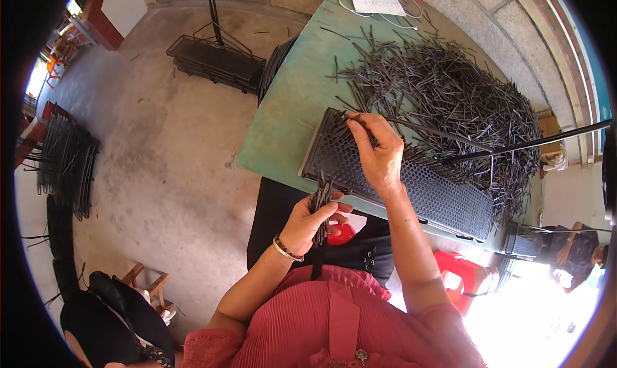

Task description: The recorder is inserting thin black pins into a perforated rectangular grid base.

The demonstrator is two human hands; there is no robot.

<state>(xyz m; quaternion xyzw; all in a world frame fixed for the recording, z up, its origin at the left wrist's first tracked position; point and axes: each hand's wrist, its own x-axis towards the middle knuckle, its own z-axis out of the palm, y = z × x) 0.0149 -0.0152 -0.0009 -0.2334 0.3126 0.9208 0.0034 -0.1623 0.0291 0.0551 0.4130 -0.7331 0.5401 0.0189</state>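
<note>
My left hand (308, 223), with a bracelet on its wrist, is closed round a bundle of thin dark strips (321, 204) in front of the table's near edge. Under my right hand (380, 146) lies a long black panel (443, 198) full of small holes, with a raised rim. The right thumb and fingers are pinched together at the panel's far left corner, on what looks like a thin dark strip (346, 116). More strips stick up along the panel's far edge. Part of the panel is hidden by my right forearm.
Behind the panel, a large heap of dark strips (450, 85) covers much of the green table (283, 124). A black bar (546, 142) crosses on the right. Black wire racks (215, 63) stand on the floor beyond, a red stool (459, 278) below right, and another person (103, 323) at lower left.
</note>
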